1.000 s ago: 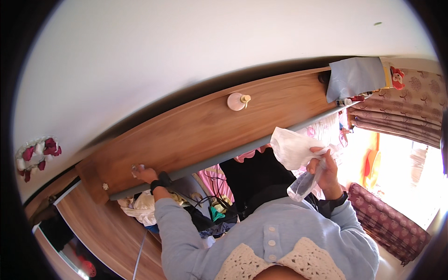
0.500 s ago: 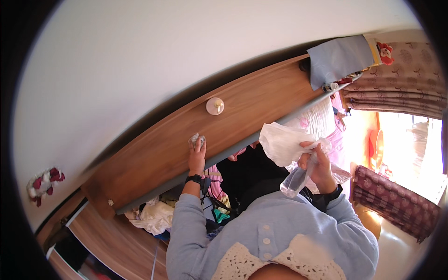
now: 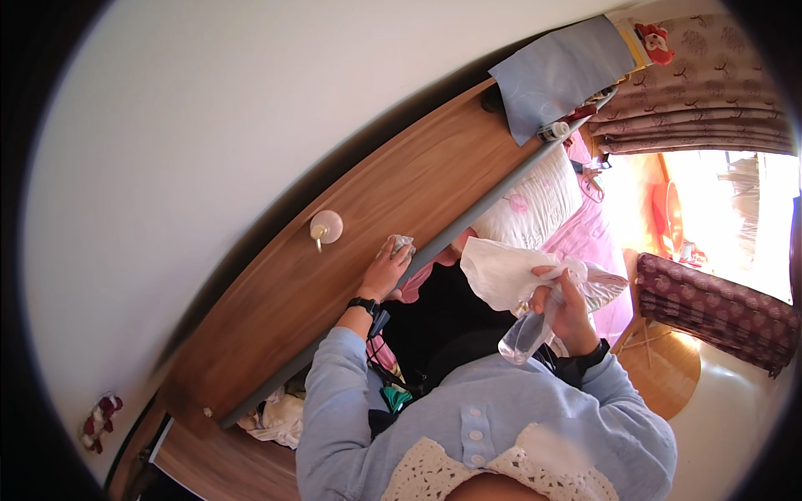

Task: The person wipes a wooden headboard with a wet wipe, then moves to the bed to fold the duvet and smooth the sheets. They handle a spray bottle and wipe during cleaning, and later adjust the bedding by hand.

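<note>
While my left hand (image 3: 386,271) grasps a crumpled wad (image 3: 403,242) at the wooden shelf (image 3: 418,175), my right hand (image 3: 571,313) clutches white sheeting (image 3: 499,267) and clear plastic (image 3: 521,341), likely light, limp, best pinched mid-bunch.

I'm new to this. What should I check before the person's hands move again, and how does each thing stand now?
1. Left hand holds the white wad: ok.
2. Right hand grips the white sheet: ok.
3. Pump bottle apart from the left hand: ok.
4. Wad well away from the grey edge: not ok, close by.
5. Wad dry: cannot tell.
</note>
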{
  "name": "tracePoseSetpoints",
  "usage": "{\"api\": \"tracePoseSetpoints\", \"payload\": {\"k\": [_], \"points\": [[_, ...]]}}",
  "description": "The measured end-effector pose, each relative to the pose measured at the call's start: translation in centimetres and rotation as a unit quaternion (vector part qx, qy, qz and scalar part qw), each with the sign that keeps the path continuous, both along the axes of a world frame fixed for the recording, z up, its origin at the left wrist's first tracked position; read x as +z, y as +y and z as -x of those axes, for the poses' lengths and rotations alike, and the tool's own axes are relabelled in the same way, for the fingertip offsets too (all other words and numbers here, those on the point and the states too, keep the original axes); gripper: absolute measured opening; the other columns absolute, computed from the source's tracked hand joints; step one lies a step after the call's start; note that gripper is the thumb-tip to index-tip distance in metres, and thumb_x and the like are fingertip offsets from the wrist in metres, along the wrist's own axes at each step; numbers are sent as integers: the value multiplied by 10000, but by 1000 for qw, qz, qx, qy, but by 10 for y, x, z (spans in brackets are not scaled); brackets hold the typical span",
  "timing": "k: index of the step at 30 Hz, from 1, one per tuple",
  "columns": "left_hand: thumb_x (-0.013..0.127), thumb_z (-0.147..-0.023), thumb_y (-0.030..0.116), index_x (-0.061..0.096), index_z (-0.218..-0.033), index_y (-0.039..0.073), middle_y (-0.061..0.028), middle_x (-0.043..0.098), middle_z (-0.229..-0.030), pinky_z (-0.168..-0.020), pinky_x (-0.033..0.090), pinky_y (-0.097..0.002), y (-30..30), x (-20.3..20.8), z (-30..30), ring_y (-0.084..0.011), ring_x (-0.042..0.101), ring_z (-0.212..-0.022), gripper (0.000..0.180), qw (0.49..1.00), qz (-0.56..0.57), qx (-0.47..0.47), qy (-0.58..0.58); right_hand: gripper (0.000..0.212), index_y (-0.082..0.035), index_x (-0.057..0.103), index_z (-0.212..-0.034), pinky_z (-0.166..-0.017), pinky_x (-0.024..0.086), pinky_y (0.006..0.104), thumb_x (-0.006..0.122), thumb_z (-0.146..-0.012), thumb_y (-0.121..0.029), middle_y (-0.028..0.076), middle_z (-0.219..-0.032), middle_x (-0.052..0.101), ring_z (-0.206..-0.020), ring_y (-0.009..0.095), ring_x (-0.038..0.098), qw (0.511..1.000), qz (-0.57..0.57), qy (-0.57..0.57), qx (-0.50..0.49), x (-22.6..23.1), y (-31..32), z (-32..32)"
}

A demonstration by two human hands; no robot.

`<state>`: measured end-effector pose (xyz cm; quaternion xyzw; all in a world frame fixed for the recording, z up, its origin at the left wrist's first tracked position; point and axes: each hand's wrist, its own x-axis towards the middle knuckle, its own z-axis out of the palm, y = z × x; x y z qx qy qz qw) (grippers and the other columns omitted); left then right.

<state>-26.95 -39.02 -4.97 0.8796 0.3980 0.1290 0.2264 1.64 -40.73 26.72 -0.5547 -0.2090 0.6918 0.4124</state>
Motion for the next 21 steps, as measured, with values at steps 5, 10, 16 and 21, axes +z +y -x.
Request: {"api": "tracePoseSetpoints", "payload": {"k": [5,10,16,21], "points": [[590,-851,169,588,-1213,105,-53,435,-1392,-1055,409,-388,55,-8,-69,-363,344,-1337,367,999,19,-22,-21,534,21,557,-1167,-669,459,326,355,-1008,-447,129,-627,588,-612,203,561,1000,-6,7,-16,-11,21,-54],[522,-920,213,608,-1188,146,-36,470,-1366,-1016,447,-393,122,-20,-156,-339,381,-1319,290,998,46,-25,-17,551,-8,552,-1167,-678,433,320,319,-1006,-481,86,-609,538,-593,181,514,998,18,-18,-54,-14,48,-131],[507,-919,202,658,-1098,175,10,448,-1401,-1013,443,-421,201,-17,-257,-361,372,-1325,236,996,5,-92,-14,521,0,554,-1157,-643,442,320,315,-1017,-441,105,-633,555,-604,192,531,990,22,-2,-137,-15,74,-213],[508,-898,187,650,-1118,148,-6,442,-1405,-1023,432,-434,255,-19,-336,-372,362,-1328,264,992,-53,-111,-8,510,19,545,-1167,-613,471,316,357,-1010,-428,128,-655,575,-603,207,565,980,20,13,-198,-18,86,-263]]}}
